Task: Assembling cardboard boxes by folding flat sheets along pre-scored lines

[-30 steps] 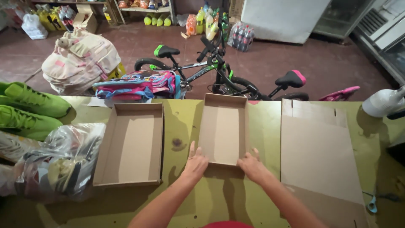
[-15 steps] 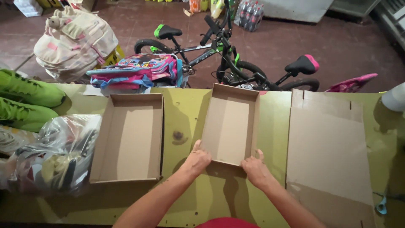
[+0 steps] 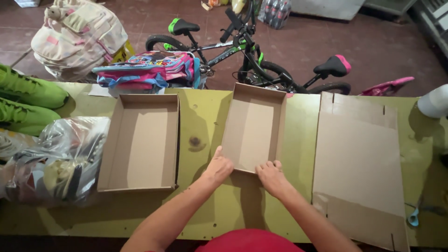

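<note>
From the head view, a shallow cardboard tray (image 3: 254,127) lies open side up near the middle of the yellow-green surface (image 3: 203,119), its long side running away from the person and its far end tilted a little to the right. Both hands meet it at its near end. The left hand (image 3: 218,166) rests at the tray's near left corner, thumb pointing up along the left wall and the remaining fingers curled against the near edge. The right hand (image 3: 270,173) sits just beside it on the near edge, fingertips (image 3: 267,164) touching the low front wall. Neither grip closes around the cardboard: each is a narrow, loosely bent hand pressed against the rim, and the tray stays flat on the surface, just ahead of both hands.

To the left, well apart from the hands, a second cardboard tray (image 3: 142,142) of wider shape lies open. Further left are a clear plastic bag (image 3: 56,161) with shoes inside and a pair of green shoes (image 3: 28,100). To the right of the held tray, a flat cardboard sheet (image 3: 361,161) with slits cut along its edges covers much of the surface. Beyond the far edge stand a colourful backpack (image 3: 151,67), a beige backpack (image 3: 77,35) and a black and green bicycle (image 3: 242,51) on a red-brown floor (image 3: 373,42).
</note>
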